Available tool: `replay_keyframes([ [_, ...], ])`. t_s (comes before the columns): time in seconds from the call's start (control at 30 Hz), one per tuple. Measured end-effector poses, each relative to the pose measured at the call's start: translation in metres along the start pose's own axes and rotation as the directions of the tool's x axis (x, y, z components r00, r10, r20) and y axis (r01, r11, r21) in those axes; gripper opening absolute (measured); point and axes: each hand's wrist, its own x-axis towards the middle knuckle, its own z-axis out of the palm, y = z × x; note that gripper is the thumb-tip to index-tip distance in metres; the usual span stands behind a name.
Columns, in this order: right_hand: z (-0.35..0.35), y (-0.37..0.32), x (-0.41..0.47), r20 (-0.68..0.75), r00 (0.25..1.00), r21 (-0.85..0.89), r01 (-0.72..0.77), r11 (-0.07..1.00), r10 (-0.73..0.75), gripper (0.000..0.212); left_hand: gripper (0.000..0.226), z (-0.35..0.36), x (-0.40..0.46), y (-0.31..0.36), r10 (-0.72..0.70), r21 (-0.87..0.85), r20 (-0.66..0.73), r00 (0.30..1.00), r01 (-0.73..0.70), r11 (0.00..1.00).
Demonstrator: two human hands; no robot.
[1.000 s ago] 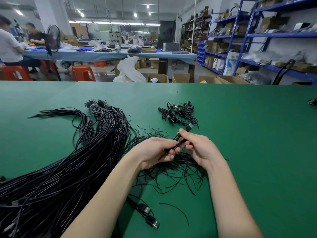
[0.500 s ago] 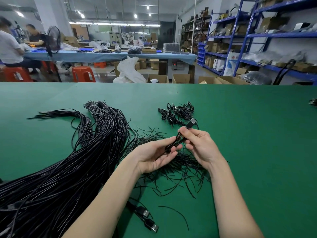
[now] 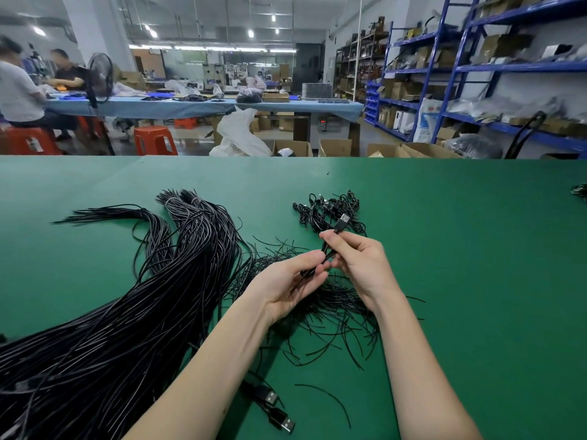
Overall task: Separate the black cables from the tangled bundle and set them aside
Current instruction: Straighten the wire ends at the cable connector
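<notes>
Since a second ago both hands have risen a little and the USB plug (image 3: 342, 222) now stands higher, clear above the fingertips. The big bundle of long black cables (image 3: 133, 312) on the green table (image 3: 476, 281) lies the same, and so does the small set-aside pile (image 3: 330, 209) behind the hands. The right hand (image 3: 359, 265) is closed on the cable just below the plug; the left hand (image 3: 286, 282) pinches its lower part with thumb and fingers. Below them lie short loose wire pieces (image 3: 333, 328). I think one cable is now nearly free, ready for the pile.
</notes>
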Motion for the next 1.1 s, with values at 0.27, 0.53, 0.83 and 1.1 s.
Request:
replay_keyframes([
  [0.27, -0.017, -0.001, -0.004, -0.038, 0.998, -0.419, -0.066, 0.905, 0.055, 0.016, 0.009, -0.008, 0.006, 0.004, 0.156, 0.002, -0.072, 0.985, -0.157, 0.988],
  [0.53, -0.009, 0.005, -0.013, -0.032, 0.990, -0.952, -0.072, 0.296, 0.138, 0.008, 0.009, -0.016, 0.007, 0.009, 0.261, -0.026, -0.144, 0.955, -0.267, 0.963],
  [0.83, -0.013, -0.006, -0.015, -0.024, 1.000, -0.837, -0.010, 0.546, -0.019, 0.007, 0.011, -0.022, 0.011, 0.007, 0.301, -0.021, -0.169, 0.939, -0.309, 0.951],
  [1.1, 0.016, 0.002, -0.036, 0.049, 0.994, -0.123, -0.090, 0.988, 0.097, 0.017, 0.009, -0.014, 0.010, -0.002, 0.426, 0.207, -0.117, 0.897, -0.397, 0.894],
])
